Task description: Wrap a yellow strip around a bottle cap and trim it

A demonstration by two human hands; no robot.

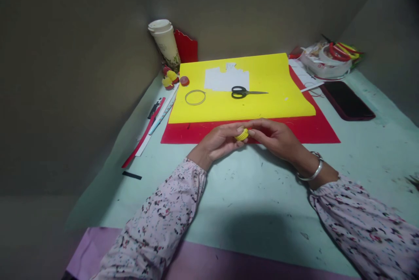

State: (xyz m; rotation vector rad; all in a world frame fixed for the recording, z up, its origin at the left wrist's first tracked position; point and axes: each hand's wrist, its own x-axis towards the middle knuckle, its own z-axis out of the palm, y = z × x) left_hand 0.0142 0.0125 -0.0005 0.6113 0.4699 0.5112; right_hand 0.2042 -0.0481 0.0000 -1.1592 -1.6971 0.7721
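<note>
Small yellow ribbed roll (242, 134) at the centre of the frame, pinched between both hands just above the near edge of the red sheet (314, 131). Left hand (218, 141) closed around its left side, fingertips on it; right hand (274, 135) closed on its right side, thumb and forefinger touching it. Silver bangle (312, 171) on the right wrist, flowered sleeves (157, 223) on both arms, reaching in from the lower edge.

Behind the hands, a stack of yellow sheets (278, 83) lying on the red sheet, all on a pale green table (255, 197) flecked with small scraps. On the yellow stack: black scissors (244, 92) near the middle, shut, tips pointing to the right; a white cut-out paper (225, 79) just behind them; a thin ring (195, 97) at the left.

Upper left: a paper cup with lid (165, 42), tilted against the wall, with a red holder (186, 46) just beside it, and small red and yellow rolls (172, 79) below. Strips of red and white paper (149, 129) left of the red sheet; a short black strip (132, 175) nearer the lower left.

Upper right: a dark phone (347, 100) lying flat, and behind it a tape roll (327, 63) with red and yellow bangles (342, 50) on top.
</note>
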